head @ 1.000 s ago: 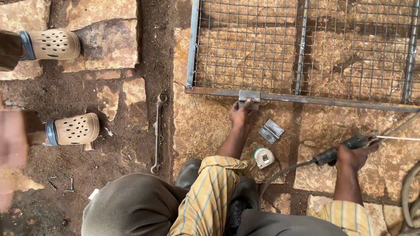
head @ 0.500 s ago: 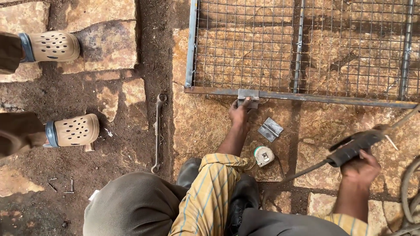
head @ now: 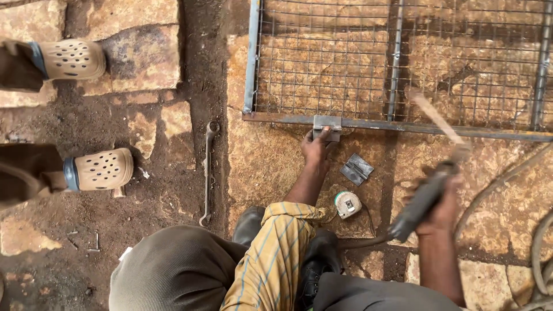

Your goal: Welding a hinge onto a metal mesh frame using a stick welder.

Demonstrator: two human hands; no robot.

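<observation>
My left hand (head: 316,148) presses a small grey metal hinge plate (head: 327,123) flat against the lower bar of the grey steel wire-mesh gate frame (head: 251,69), fingers spread on it, not wrapped around. My right hand (head: 442,208), blurred, is clamped around the dark handle of one welding electrode holder (head: 423,198) with a thin rod (head: 438,120) pointing up towards the frame. One spare folded hinge (head: 356,169) and one round tape measure (head: 348,204) lie between my arms on the yellow stone paving (head: 271,167). One long spanner (head: 208,171) rests on the dirt, near another person's two perforated beige clogs (head: 103,168).
</observation>
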